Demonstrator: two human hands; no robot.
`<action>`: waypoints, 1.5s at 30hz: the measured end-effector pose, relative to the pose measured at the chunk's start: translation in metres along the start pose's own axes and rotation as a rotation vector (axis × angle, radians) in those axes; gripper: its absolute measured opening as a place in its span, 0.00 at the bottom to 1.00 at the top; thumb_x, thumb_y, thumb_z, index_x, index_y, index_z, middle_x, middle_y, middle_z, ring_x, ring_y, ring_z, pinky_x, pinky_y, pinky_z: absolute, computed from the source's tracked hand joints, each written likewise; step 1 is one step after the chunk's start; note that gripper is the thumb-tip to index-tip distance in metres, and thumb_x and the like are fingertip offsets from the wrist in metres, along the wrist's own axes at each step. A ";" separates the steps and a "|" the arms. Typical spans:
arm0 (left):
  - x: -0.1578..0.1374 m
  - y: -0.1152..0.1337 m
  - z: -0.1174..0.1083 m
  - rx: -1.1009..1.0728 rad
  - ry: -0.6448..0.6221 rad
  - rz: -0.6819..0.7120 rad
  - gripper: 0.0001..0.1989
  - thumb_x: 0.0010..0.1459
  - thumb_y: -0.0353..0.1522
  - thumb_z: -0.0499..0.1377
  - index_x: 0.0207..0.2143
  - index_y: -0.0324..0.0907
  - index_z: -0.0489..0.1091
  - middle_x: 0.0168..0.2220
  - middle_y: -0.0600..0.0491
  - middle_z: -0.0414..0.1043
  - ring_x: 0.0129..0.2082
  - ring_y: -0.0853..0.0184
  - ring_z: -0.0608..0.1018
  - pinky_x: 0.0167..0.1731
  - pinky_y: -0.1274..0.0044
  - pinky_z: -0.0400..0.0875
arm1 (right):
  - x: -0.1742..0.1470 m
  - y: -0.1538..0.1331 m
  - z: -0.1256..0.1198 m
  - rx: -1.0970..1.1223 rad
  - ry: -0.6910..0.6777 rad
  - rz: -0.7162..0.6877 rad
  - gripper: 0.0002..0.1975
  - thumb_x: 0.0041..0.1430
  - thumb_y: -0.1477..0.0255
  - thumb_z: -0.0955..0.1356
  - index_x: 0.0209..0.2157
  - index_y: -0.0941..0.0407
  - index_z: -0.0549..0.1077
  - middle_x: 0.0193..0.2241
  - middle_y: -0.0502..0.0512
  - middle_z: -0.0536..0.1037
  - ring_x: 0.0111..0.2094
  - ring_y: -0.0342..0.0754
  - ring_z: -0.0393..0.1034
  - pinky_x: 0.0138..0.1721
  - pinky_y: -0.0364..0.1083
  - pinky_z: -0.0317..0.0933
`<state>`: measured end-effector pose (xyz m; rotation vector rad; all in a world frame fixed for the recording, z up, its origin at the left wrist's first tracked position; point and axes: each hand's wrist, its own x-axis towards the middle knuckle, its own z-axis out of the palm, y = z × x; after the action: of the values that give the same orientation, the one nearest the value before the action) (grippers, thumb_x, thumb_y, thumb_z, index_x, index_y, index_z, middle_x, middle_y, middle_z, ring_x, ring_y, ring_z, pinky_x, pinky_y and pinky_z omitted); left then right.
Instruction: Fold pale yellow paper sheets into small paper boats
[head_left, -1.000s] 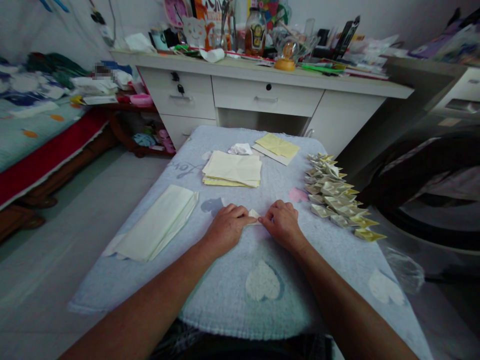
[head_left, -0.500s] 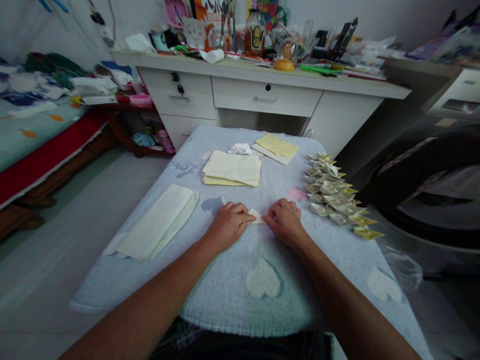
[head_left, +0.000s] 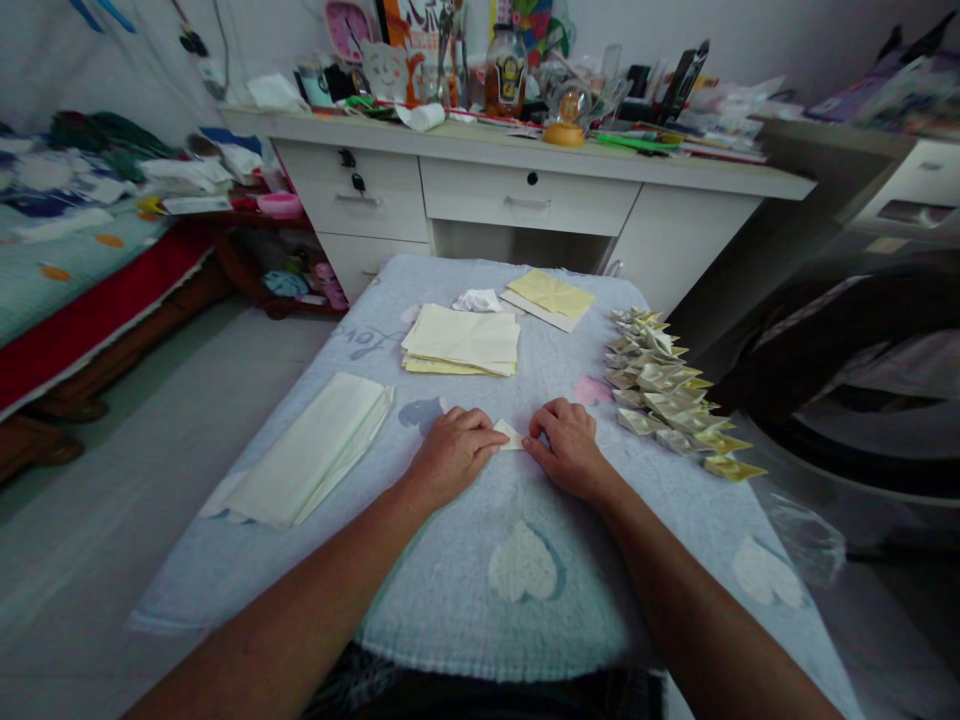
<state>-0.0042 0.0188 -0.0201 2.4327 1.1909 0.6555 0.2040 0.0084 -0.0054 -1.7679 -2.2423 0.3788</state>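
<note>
Through the head camera I see a small folded paper lying between my two hands, low on the cloth: pale cream, roughly triangular, with a peaked top and crisp edges. My left hand has its thumb and bent fingers closed over the paper's left end. My right hand is half curled, thumb near the index finger, its tips at the paper's right corner; I cannot tell whether they pinch it or merely touch.

Under both hands spreads a soft, nubby blue-grey cloth, covering the table and printed with pale hearts, one of them just nearer me than the hands. Beyond the left hand sits a loose stack of paper, matte cream sheets over yellower ones with uneven edges. Behind that is a crumpled white wad. Farther out, beyond the right hand, a creased yellow sheet overlaps a white one. Left of the left hand lies a long, flattened paper bundle, smooth on top and layered along its edge. To the right of the right hand, sharp-pointed folded paper shapes, cream and yellow, nest together in slanting rows.
</note>
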 end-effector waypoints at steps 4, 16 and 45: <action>0.000 -0.001 0.001 0.005 0.002 0.003 0.11 0.61 0.30 0.57 0.43 0.48 0.77 0.36 0.52 0.72 0.38 0.65 0.69 0.40 0.71 0.64 | 0.000 -0.004 0.000 -0.064 -0.001 0.003 0.08 0.60 0.64 0.65 0.36 0.52 0.72 0.42 0.56 0.68 0.44 0.53 0.58 0.43 0.51 0.50; 0.000 -0.001 -0.001 0.018 -0.016 0.000 0.11 0.61 0.31 0.57 0.43 0.49 0.77 0.36 0.52 0.71 0.38 0.65 0.69 0.41 0.72 0.63 | -0.002 -0.020 0.004 -0.106 0.080 -0.010 0.09 0.62 0.65 0.64 0.36 0.55 0.72 0.42 0.58 0.67 0.44 0.53 0.57 0.45 0.51 0.49; -0.002 0.001 -0.012 0.120 -0.032 -0.346 0.04 0.54 0.36 0.60 0.34 0.48 0.71 0.42 0.53 0.65 0.45 0.57 0.64 0.42 0.66 0.57 | 0.004 -0.028 0.007 -0.115 -0.024 -0.013 0.07 0.61 0.67 0.63 0.37 0.52 0.71 0.41 0.56 0.68 0.43 0.53 0.58 0.44 0.52 0.51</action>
<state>-0.0109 0.0177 -0.0100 2.2369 1.6268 0.4506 0.1753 0.0053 -0.0014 -1.8129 -2.3339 0.2748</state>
